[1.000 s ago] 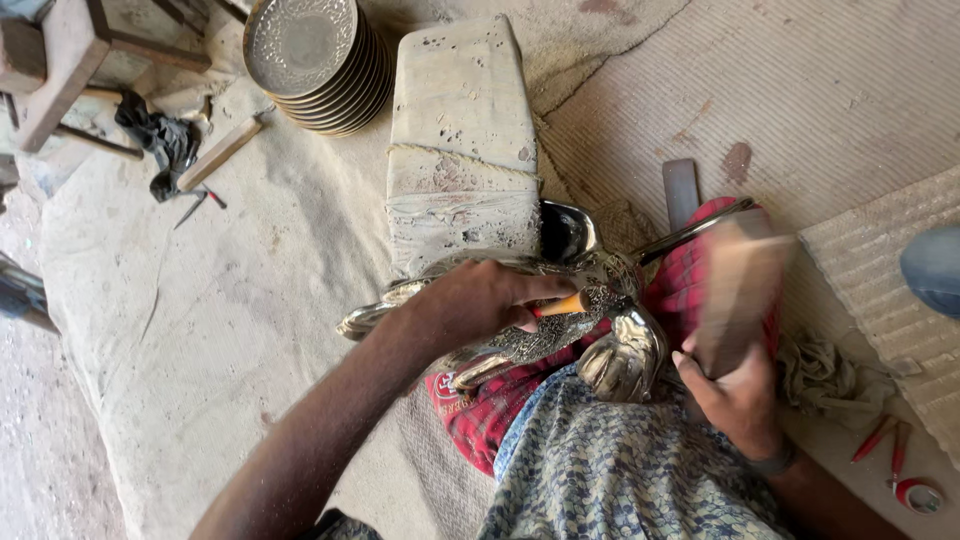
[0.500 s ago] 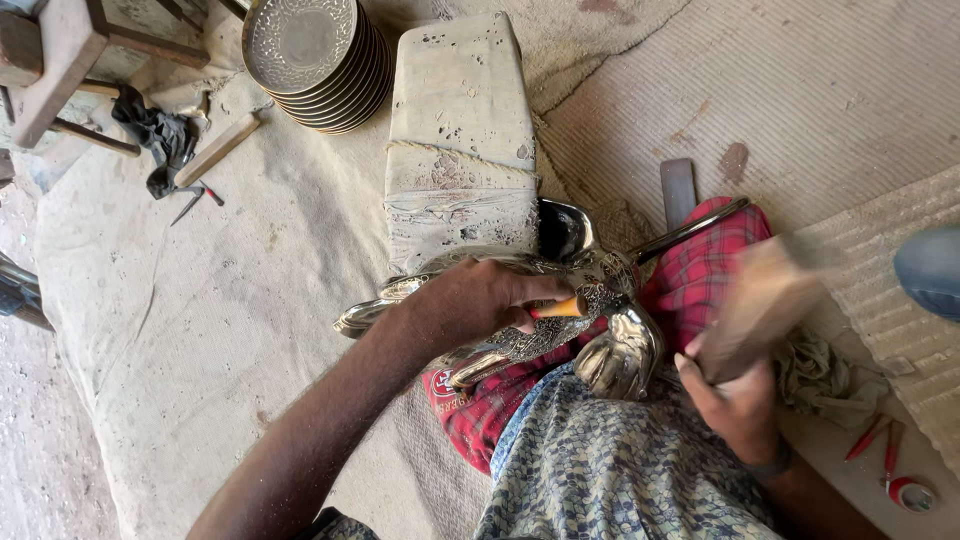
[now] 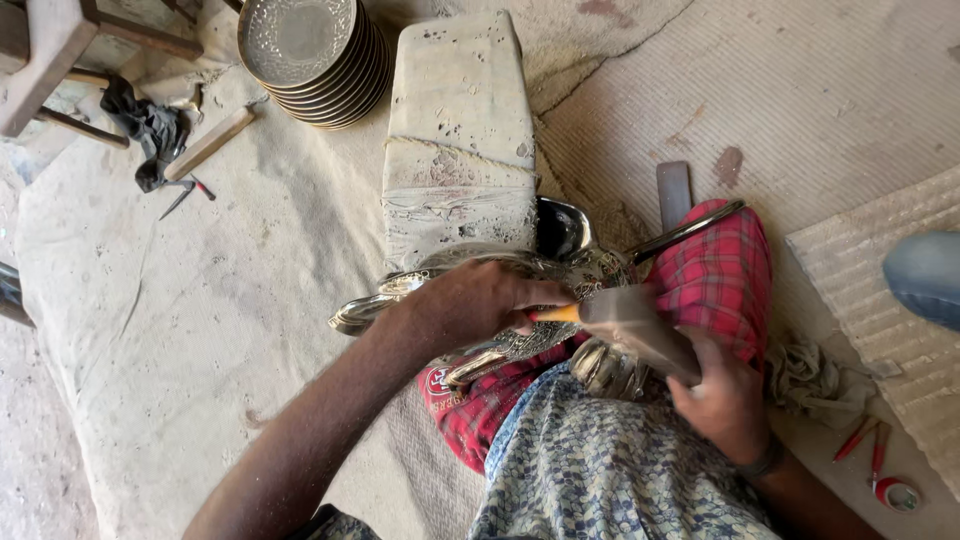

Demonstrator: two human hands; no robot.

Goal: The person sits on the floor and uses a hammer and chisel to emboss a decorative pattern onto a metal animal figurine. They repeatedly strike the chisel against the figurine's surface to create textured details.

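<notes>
My left hand (image 3: pixel 480 305) presses down on an ornate silver metal piece (image 3: pixel 520 345) that lies across my lap, and it pinches a small orange-handled chisel (image 3: pixel 556 314) against the metal. In my right hand (image 3: pixel 722 395) is a wooden mallet (image 3: pixel 636 325), its head down on the end of the chisel. The metal piece rests against the near end of a pale stone block (image 3: pixel 458 140). A red checked cloth (image 3: pixel 720 275) covers my knee under the work.
A stack of embossed metal plates (image 3: pixel 310 55) stands at the back, next to the block. Wooden sticks, a dark rag (image 3: pixel 150 125) and small tools lie at the left. Red-handled pliers (image 3: pixel 868 445) and a tape roll lie at the lower right. Someone's blue-clad limb (image 3: pixel 925 275) shows at the right edge.
The mallet was raised and out to the right; it has swung down to the left onto the chisel. My left hand has stayed on the metal piece.
</notes>
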